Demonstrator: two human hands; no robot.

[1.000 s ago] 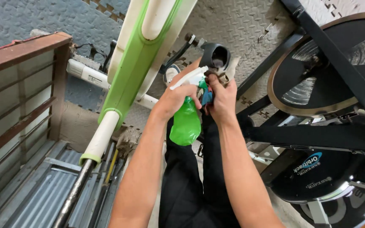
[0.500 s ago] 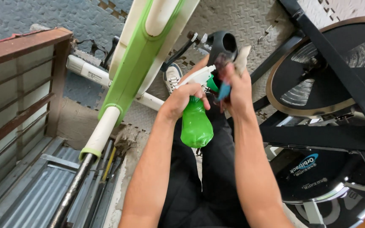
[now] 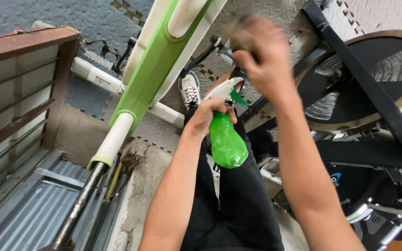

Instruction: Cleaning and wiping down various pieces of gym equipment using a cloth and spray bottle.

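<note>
Green plastic spray bottle (image 3: 227, 142) hangs in the left hand (image 3: 210, 114), fingers wrapped around its white trigger head, above the black trouser legs (image 3: 231, 200). Right hand (image 3: 261, 56) is up higher, blurred, closed around something dark and fuzzy I can't identify, just beside the exercise bike's flywheel (image 3: 364, 83).

My right hand (image 3: 261, 56) is smeared with motion blur up near the top, and I can't tell what the brownish clump in its fingers is or how tightly they close on it. My left hand (image 3: 210, 116) wraps the neck of the green spray bottle (image 3: 226, 139), hiding the trigger and much of the white head. The black flywheel (image 3: 364, 88) runs off the right edge, and the green-and-white frame (image 3: 164, 56) is cut by the top edge.
</note>
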